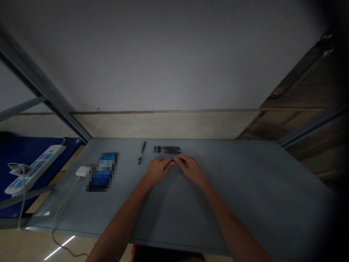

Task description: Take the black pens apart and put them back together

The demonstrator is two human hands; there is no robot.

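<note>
My left hand [158, 169] and my right hand [190, 167] meet over the middle of the grey table [245, 193], fingertips touching. Together they pinch a small dark pen-like thing [182, 161], mostly hidden by the fingers. Just beyond the hands lies a row of dark pens [167, 149] side by side. A single pen [141, 153] lies apart to their left, pointing away from me.
A blurred blue device [103, 171] lies at the left of the table with a white charger [81, 171] and cable. A white power strip [32, 168] sits on a blue surface further left. The wall stands behind, metal frame bars at both sides.
</note>
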